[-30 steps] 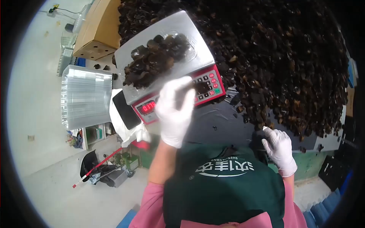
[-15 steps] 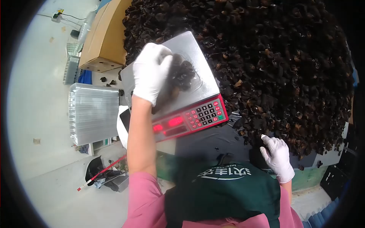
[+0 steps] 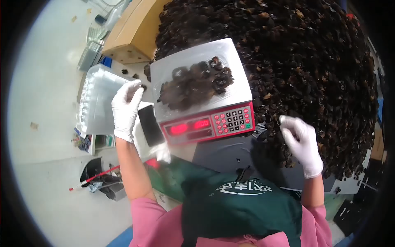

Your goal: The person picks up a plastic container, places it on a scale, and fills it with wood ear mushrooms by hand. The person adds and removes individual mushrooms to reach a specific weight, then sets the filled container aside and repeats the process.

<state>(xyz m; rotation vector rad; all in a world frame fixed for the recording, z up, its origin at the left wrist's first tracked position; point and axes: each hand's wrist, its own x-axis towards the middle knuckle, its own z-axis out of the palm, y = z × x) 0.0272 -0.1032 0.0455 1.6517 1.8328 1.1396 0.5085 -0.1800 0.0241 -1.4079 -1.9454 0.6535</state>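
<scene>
Dark clumps of what looks like dried wood ear mushroom (image 3: 191, 84) lie on the metal pan (image 3: 228, 49) of a red digital scale (image 3: 187, 138), whose display is lit. My left hand (image 3: 126, 111), in a white glove, is left of the scale, over the edge of a stack of clear plastic boxes (image 3: 96, 96). Its fingers are bent with a gap from the thumb, and nothing shows between them. To the right, my gloved right hand (image 3: 302, 144) hovers at the near edge of a big mushroom heap (image 3: 304, 74). Its fingers curl loosely, apart from the thumb, with nothing visible in them.
A cardboard box (image 3: 131, 37) stands behind the plastic boxes. A black phone-like slab (image 3: 151, 125) lies on white cloth beside the scale. Grey sheeting (image 3: 224, 156) covers the table's near side. On the floor at left is a bin (image 3: 109, 187) with a red-and-white stick across it.
My left hand has left the scale pan and moved left to the plastic boxes, leaving the mushroom clumps spread on the pan. My right hand has risen toward the heap. The view has shifted.
</scene>
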